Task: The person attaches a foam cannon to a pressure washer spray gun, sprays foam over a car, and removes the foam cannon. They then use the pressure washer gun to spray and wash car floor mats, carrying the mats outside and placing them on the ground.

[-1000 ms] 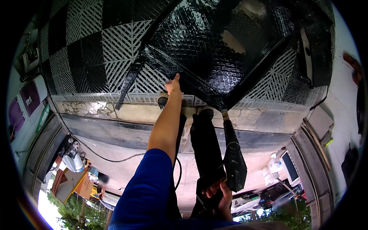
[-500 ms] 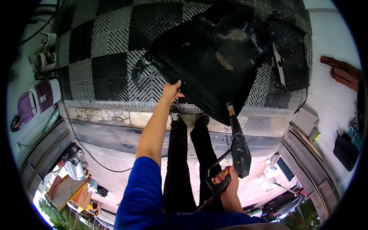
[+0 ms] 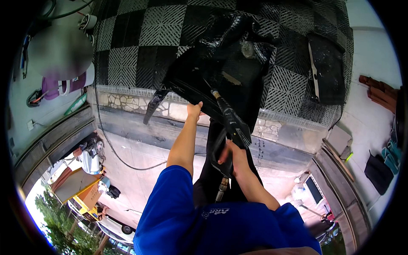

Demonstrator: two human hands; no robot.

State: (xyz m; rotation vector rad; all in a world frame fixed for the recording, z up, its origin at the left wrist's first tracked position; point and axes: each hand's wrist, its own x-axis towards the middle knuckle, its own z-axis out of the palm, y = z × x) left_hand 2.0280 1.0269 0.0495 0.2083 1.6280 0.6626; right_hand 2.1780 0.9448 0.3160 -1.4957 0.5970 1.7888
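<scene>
My left hand is closed on the near edge of a large black car floor mat, thumb on top. The mat is wet and shiny, with a tan patch near its middle, and hangs tilted above the tiles. In my right hand is a black pressure washer gun, fingers wrapped around its grip. Its nozzle points forward over the mat's surface, and a thin jet seems to leave the tip. A hose fitting extends from the grip's lower end.
Black and grey grid tiles cover the raised floor, ending at a stone-faced edge. A second black mat lies at right. A dark hose curves across the lower pale floor. Brown cloths hang on the right wall.
The gun has swung up and left, its nozzle now over the mat. The mat is lifted and tilted more toward me, still in my left hand. My view has shifted left.
</scene>
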